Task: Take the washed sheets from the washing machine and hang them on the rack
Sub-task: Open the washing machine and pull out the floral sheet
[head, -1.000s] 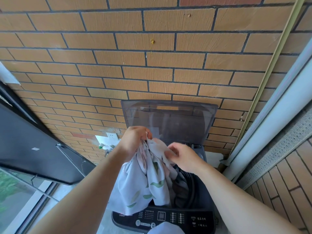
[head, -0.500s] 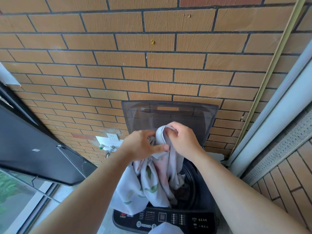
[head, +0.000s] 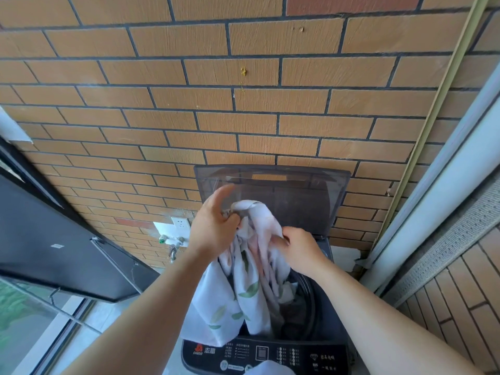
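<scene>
Lower down, drum (head: 307,309) hides the sheet (head: 244,289) that left hand (head: 213,230) and right hand (head: 300,253) grip.

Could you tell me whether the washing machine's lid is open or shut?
Open: the lid stands raised behind the drum, with the sheet hanging out.

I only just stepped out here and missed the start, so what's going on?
A person is lifting a white leaf-print sheet out of the open top-loading washing machine. The left hand grips its bunched top, and the right hand pinches it lower down. The sheet's lower part hangs partly in the drum and partly over the machine's front edge.
</scene>
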Tool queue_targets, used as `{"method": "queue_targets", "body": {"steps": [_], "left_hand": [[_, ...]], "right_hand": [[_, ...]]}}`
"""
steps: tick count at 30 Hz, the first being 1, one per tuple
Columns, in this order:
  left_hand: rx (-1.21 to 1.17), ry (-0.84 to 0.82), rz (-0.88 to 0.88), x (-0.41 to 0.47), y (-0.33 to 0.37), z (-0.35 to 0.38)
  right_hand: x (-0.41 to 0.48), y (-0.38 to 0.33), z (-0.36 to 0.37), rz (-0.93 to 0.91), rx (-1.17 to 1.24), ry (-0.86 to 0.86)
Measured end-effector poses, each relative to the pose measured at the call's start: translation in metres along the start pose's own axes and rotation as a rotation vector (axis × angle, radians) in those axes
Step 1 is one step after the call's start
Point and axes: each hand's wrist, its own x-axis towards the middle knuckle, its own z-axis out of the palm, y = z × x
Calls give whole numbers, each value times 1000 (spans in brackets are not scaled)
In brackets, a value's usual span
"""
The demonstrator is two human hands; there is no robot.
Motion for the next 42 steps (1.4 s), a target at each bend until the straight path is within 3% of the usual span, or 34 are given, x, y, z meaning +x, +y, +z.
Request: {"method": "queue_targets", "body": {"steps": [3,5,9,13,16,21,25,27,31,35,38,42], "left_hand": [[118,-153,121,2,1,-1],[114,-162,123,2,4,1],[100,-131,-64,-1,4,2],[341,-235,-31,-3,1,1],[519,-199,-22,-2,2,6],[324,-168,-116,7,1,5],[61,-123,-171,9,6,0],[28,-67,-194,7,6,-1],[161,-103,-185,5,-4,-3],[328,-164,-45,7,-6,-1],[166,-203,-16,5,1,4],[-103,-311,-18,1,4,9]], "right_hand": [[1,-28,-8,-203,50,90],[3,-35,-8,-250,73,110],[6,-18,-5,-106,167,168],[4,-8,-3,-47,201,162],[5,-8,0,-63,225,139],[3,-1,3,-40,286,-23],[4,22,13,44,-30,-260],[6,35,19,77,-192,-298],[6,24,12,49,-121,-67],[9,-42,-23,-236,134,250],[18,-61,-37,-297,39,172],[24,-46,-33,-149,158,219]]}}
